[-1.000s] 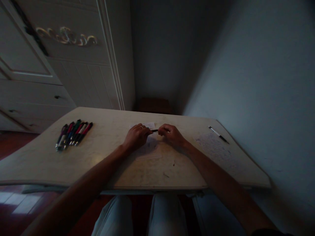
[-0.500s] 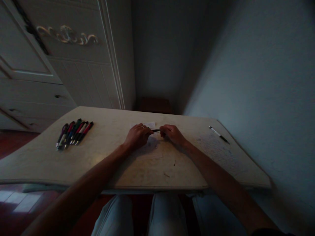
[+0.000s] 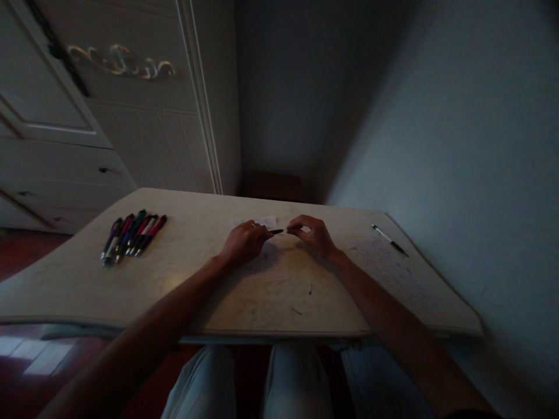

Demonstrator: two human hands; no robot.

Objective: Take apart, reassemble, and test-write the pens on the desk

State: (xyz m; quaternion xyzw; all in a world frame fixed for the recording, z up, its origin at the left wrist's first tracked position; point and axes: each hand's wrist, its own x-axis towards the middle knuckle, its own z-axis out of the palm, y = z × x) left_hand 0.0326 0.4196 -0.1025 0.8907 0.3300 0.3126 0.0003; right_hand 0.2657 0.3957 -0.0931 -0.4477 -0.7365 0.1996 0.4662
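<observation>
My left hand [image 3: 243, 241] is closed around a dark pen [image 3: 276, 231], whose narrow end sticks out to the right. Just off that end, my right hand [image 3: 313, 234] has thumb and fingertips pinched together; whatever lies between them, if anything, is too small to make out. A thin sheet of paper [image 3: 266, 272] lies on the table beneath my left hand. Behind the left fingers shows the edge of a pale paper [image 3: 268, 221].
A bunch of several pens [image 3: 133, 235] lies on the table's left side. At the right, a white and black pen [image 3: 390, 240] rests beside a handwritten sheet [image 3: 388, 273]. Small dark bits [image 3: 297, 311] lie near the front edge. A wall [image 3: 458, 174] borders the right side.
My right hand has come off the pen's end and shifted slightly right, its fingers now arched in a pinch. The left hand still holds the pen in the same place.
</observation>
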